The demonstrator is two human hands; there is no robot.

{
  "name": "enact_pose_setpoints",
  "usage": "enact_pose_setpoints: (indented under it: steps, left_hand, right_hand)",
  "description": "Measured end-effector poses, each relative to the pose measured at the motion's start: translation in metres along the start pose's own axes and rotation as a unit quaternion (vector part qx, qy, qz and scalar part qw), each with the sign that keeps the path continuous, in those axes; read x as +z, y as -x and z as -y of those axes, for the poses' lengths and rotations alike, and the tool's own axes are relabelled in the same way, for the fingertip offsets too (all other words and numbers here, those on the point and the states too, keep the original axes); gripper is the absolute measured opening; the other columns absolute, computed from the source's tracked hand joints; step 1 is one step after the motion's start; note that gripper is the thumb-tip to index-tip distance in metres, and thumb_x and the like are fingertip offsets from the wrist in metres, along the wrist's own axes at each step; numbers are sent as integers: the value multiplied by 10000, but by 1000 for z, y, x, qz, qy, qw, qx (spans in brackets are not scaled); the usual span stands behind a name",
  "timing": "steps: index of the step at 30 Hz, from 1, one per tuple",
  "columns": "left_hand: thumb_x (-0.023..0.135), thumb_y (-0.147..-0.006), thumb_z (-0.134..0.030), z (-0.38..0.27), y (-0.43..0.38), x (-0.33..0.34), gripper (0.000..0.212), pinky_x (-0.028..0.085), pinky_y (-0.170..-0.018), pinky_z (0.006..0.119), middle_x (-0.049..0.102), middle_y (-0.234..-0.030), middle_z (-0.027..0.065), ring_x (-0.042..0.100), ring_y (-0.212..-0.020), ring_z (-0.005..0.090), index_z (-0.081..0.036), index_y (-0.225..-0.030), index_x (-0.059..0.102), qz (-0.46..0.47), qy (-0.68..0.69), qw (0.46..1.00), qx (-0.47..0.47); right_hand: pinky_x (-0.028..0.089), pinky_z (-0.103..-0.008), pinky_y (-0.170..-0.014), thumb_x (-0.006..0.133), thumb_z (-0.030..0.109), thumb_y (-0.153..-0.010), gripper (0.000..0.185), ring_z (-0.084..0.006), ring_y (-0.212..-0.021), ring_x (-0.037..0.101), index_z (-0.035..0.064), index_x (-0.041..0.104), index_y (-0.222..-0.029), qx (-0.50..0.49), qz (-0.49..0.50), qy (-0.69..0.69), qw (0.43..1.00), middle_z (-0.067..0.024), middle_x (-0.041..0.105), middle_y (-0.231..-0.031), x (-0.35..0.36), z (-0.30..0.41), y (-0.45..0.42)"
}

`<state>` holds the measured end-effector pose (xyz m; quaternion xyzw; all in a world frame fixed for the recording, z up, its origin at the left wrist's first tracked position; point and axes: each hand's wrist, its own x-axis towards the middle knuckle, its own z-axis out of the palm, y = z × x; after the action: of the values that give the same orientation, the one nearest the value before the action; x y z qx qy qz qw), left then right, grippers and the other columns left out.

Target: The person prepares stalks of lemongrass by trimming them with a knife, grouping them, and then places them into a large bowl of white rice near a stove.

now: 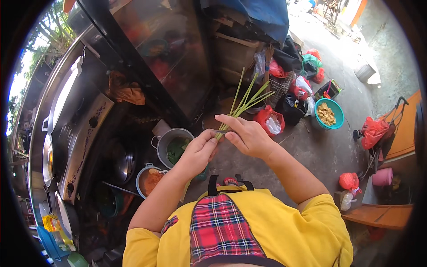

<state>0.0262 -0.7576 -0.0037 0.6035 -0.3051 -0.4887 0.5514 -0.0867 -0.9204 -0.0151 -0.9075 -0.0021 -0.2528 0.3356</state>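
Observation:
A loose bunch of thin green stalks fans out away from me above the floor. My left hand closes around the lower ends of the stalks. A small dark, thin object, maybe a blade, shows between the two hands; which hand holds it I cannot tell. My right hand lies against the stalks just right of the left one, its index finger stretched over them and its thumb close to the thin object. Below the left hand stands a metal pot with green leaves in it. Its contents are partly behind my left hand.
A bowl of orange food stands left of my left forearm. Farther left runs a stove counter with pans. Red and black plastic bags lie on the floor ahead. A turquoise basin holds pale yellow pieces. An orange wooden bench stands right.

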Motion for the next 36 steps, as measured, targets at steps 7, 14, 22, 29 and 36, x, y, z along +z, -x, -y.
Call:
enact_pose_setpoints:
  steps: [7,14,22,29,36]
  left_hand:
    - [459,-947,-198,7,-25,8,190,380,-574,221,512,-717,-15,467,-651,58,-37,-968,558,35,-46,998,-2]
    - [478,-938,-180,9,-57,38,183,367,-571,214,500,-699,-20,439,-638,49,-26,-910,572,53,-27,998,8]
    - [484,-929,-145,3,-139,105,186,408,-634,227,568,-765,10,493,-693,71,7,-927,592,18,-15,1000,-5]
    - [512,-883,-110,-2,-209,169,138,464,-617,349,618,-797,176,615,-721,323,10,-903,579,-52,-304,943,125]
    - [528,-844,-88,13,-257,187,83,441,-576,391,570,-745,170,567,-679,365,-17,-865,566,-104,-445,875,160]
  right_hand:
    - [485,-419,-618,470,337,-911,360,-350,-755,613,138,469,-1212,45,10,40,998,-163,611,-973,-6,-7,18]
    - [477,-396,-648,431,382,-924,343,-338,-777,605,97,472,-1109,114,29,39,992,-156,599,-934,-29,-28,38]
    - [477,-448,-632,444,353,-924,310,-377,-759,601,117,444,-1125,109,27,1,994,-180,603,-925,-93,-115,54]
    - [461,-473,-642,408,341,-942,290,-420,-780,580,61,428,-1015,191,55,-84,976,-214,599,-857,-142,-182,61]
    - [435,-494,-647,383,306,-956,277,-440,-777,562,34,404,-916,274,32,-133,952,-244,581,-792,-142,-225,59]
